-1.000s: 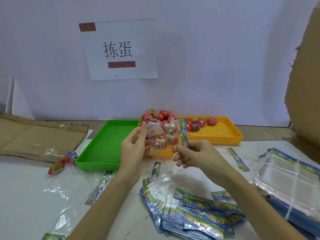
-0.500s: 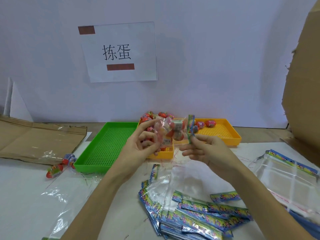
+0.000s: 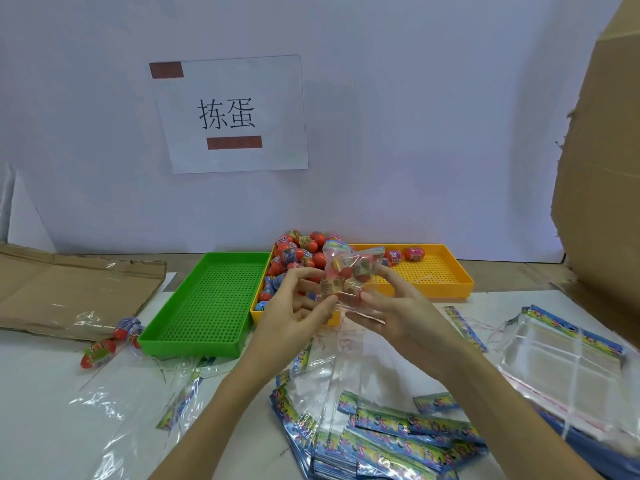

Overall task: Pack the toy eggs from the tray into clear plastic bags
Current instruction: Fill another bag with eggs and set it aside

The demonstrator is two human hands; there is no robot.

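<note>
A clear plastic bag (image 3: 348,277) holding several red toy eggs is held up between both hands, in front of the orange tray (image 3: 436,275). My left hand (image 3: 294,306) pinches its lower left side with thumb and fingers. My right hand (image 3: 398,306) grips its right and bottom side from beneath. Behind them, several loose red toy eggs (image 3: 298,254) are heaped at the orange tray's left end, and two more eggs (image 3: 412,253) lie further right in it.
A green tray (image 3: 207,306) stands left of the orange one. Two packed eggs (image 3: 110,341) lie on the table to its left. Stacked empty bags with printed headers (image 3: 381,431) lie near me; more clear bags (image 3: 568,368) at right. Cardboard (image 3: 69,289) flanks both sides.
The filled bag has turned from upright with its printed header at the right to lying more across my hands. My right hand shifted from the header to beneath the bag.
</note>
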